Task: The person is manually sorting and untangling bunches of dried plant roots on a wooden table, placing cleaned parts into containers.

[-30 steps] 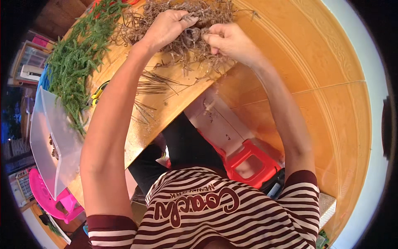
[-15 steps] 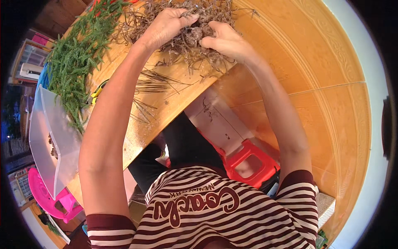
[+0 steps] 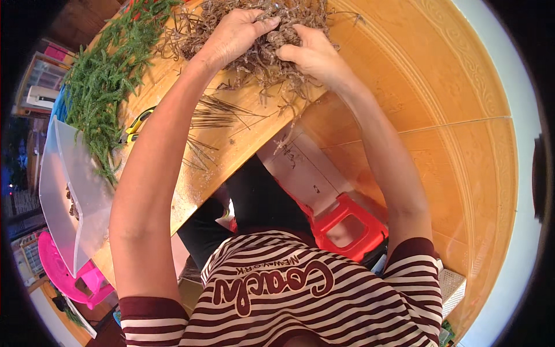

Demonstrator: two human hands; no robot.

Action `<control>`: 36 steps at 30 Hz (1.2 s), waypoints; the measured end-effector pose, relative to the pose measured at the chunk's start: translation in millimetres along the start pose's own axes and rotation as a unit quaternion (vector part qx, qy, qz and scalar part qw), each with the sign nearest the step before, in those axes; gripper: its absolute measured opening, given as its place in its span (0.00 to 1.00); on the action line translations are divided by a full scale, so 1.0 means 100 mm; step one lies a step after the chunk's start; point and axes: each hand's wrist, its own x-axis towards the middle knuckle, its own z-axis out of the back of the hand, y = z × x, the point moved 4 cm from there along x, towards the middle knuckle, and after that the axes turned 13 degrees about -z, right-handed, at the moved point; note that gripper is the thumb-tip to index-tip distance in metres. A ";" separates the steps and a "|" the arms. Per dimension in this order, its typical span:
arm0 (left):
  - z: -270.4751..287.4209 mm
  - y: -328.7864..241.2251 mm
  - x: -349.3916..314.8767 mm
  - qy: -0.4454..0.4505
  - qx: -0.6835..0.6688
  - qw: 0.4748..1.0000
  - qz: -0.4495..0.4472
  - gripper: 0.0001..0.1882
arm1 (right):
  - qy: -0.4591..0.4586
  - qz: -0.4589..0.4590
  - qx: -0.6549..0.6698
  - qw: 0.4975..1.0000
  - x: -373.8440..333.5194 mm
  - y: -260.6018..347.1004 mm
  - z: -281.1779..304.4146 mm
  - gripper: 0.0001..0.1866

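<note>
A tangled heap of dry, brown, curly plant strands [image 3: 269, 66] lies at the far side of the wooden table. My left hand [image 3: 234, 37] is at its near left, thumb and fingers pinched on some strands. Facing it from the right, my right hand [image 3: 317, 58] grips a brown clump between thumb and forefinger; its other fingers are partly hidden. Thin dark stems or wires [image 3: 217, 113] lie loose just this side of the heap. Left of them, partly behind my left forearm, is a yellow and black handled tool [image 3: 137, 124].
Green needle-leaved sprigs [image 3: 101, 87] cover the table's left side. A translucent plastic bin [image 3: 63, 196] stands at the left edge, near a pink plastic chair [image 3: 60, 274]. Below the table edge is a red stool [image 3: 352, 228]. Wooden panelling [image 3: 439, 87] rises on the right.
My right hand has shifted slightly, still at the clump. Some strands now hang lower over the table's near edge. My left hand has barely moved.
</note>
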 end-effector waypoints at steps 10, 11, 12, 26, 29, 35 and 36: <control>-0.01 -0.04 -0.02 -0.007 0.035 0.999 0.009 0.17 | 0.043 -0.158 0.102 0.981 -0.04 0.02 0.04 0.17; 0.00 -0.04 -0.03 -0.008 0.035 0.999 0.009 0.17 | 0.035 -0.165 0.103 0.980 -0.05 0.04 0.04 0.17; 0.00 -0.05 -0.03 -0.009 0.036 0.999 0.009 0.17 | 0.027 -0.171 0.104 0.979 -0.06 0.05 0.04 0.17; -0.06 0.04 -0.02 -0.044 -0.048 0.997 -0.030 0.13 | 0.050 -0.176 0.044 0.982 0.08 -0.05 -0.10 0.12; -0.02 -0.01 -0.03 -0.058 -0.004 0.996 -0.065 0.12 | 0.048 -0.182 0.032 0.982 0.11 -0.13 -0.11 0.11; 0.22 -0.43 -0.47 -0.292 0.253 0.878 -0.282 0.09 | 0.039 -0.193 0.100 0.975 0.09 -0.10 -0.13 0.10; 0.21 -0.45 -0.59 -0.290 0.252 0.879 -0.282 0.09 | 0.036 -0.202 0.101 0.974 0.08 -0.12 -0.12 0.10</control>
